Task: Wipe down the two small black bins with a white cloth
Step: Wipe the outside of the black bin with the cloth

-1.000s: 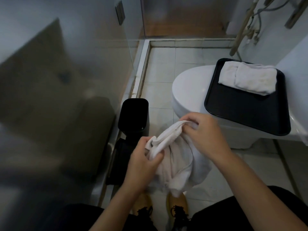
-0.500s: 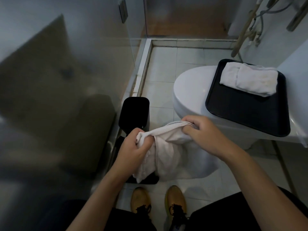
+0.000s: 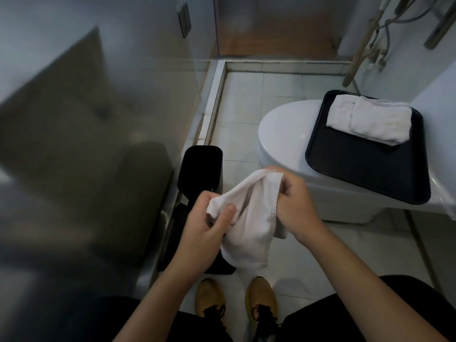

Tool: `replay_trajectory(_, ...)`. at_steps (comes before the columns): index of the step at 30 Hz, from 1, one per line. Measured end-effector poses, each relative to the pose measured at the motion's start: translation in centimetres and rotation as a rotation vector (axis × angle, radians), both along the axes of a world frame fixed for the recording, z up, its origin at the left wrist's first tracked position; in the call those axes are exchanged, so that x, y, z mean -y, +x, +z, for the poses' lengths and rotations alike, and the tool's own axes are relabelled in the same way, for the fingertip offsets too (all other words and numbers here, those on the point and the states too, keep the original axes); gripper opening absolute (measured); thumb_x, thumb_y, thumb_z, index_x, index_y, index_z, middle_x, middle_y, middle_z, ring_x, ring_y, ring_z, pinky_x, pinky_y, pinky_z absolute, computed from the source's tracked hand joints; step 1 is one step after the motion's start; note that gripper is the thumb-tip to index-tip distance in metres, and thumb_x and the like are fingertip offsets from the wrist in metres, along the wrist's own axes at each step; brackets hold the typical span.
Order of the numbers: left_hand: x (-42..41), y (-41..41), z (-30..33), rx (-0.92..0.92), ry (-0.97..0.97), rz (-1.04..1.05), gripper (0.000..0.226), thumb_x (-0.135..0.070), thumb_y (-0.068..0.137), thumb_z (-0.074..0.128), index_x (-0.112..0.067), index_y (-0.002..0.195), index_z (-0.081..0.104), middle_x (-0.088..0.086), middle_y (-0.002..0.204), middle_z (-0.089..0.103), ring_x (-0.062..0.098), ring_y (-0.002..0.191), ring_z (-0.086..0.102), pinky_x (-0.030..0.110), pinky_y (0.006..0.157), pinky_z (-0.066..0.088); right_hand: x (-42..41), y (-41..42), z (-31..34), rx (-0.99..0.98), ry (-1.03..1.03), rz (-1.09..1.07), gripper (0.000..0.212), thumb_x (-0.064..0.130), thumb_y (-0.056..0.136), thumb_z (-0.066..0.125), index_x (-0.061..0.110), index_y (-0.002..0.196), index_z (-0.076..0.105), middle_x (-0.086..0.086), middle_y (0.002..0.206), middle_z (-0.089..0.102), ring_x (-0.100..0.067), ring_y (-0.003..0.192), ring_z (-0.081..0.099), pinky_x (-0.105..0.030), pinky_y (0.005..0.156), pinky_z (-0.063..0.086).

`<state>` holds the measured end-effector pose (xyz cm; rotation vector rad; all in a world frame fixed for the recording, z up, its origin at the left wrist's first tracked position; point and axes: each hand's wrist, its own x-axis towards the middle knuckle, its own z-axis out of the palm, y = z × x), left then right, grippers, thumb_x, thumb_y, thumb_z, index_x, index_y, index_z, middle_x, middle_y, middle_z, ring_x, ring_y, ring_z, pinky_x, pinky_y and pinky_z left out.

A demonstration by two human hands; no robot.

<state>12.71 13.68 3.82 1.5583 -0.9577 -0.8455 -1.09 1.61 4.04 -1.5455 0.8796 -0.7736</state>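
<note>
A bathroom: white toilet (image 3: pixel 291 134), tiled floor (image 3: pixel 246 99), glass shower partition (image 3: pixel 123 82).

— Feed dim, bluish; I get the brightest light off the far wooden floor (image 3: pixel 276 33).
— Left glass panel (image 3: pixel 86 144) smeared, murky reflections. Wide-angle bend at edges; centre fairly sharp, soft shadows.

Both bare forearms reach forward from the lower edge, hands level and near each other. The left hand (image 3: pixel 208 219) pinches with thumb over curled fingers; the right hand (image 3: pixel 294 203) has its fingers curled in a closed grip.
</note>
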Motion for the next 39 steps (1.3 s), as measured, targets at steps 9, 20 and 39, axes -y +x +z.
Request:
replay_trajectory(9,-0.8,0.4,0.0,0.792,0.154,-0.108,0.019,-0.05,0.083,0.051,-0.031,0.085,0.051,-0.013,0.077,0.051,0.007,0.077,0.048,0.032,0.076,0.044,-0.3,-0.1,0.9,-0.229,-0.017,0.022,0.017,0.015,0.074,0.058,0.005,0.063,0.051,-0.004,0.056,0.041,-0.016,0.055,0.037,-0.035,0.054,0.033)
replay_trajectory(20,0.8,-2.2,-1.5,0.606,-0.023,0.052,0.009,-0.018,0.093,0.057,-0.019,0.101,0.062,-0.007,0.085,0.064,0.007,0.077,0.061,0.028,0.064,0.051,0.9,-1.1,3.5,-0.418,-0.086,0.161,0.016,0.013,0.069,0.08,0.022,0.081,0.075,0.001,0.075,0.073,-0.022,0.076,0.069,-0.043,0.074,0.056)
replay_trajectory(39,1.3,2.1,0.9,0.389,0.108,-0.458,0.035,-0.056,0.086,0.055,-0.022,0.087,0.063,0.001,0.08,0.058,0.019,0.075,0.059,0.046,0.068,0.049,2.8,-2.9,4.8,-0.676,-0.306,0.469,0.024,0.006,0.09,0.064,0.028,0.093,0.074,0.008,0.086,0.07,-0.008,0.082,0.063,-0.03,0.07,0.049)
